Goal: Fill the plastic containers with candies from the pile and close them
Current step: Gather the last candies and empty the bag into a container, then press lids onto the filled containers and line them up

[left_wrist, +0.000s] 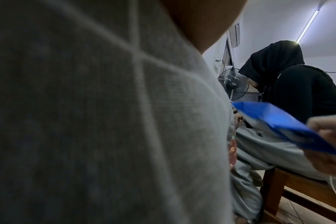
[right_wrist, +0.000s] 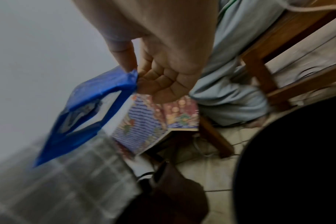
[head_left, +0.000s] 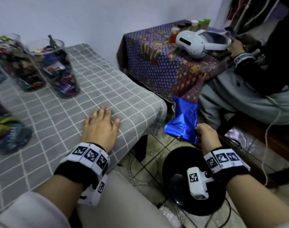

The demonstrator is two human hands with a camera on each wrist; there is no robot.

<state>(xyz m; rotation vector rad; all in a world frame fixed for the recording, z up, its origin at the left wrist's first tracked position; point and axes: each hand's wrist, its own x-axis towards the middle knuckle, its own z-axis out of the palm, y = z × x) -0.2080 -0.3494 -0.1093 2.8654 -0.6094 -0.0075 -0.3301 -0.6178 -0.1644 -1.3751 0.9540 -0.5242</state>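
At the far left of the counter (head_left: 94,89) we see two clear containers (head_left: 58,66) standing upright, packed with wrapped candies (head_left: 7,129), more of which lie loose nearer us. Our left hand (head_left: 99,127) lies flat on the checked cloth, fingers (head_left: 105,111) straight and holding nothing. Off the counter's right edge, our right hand (head_left: 206,135) pinches the corner of a shiny blue bag (head_left: 183,119), which hangs over the floor.
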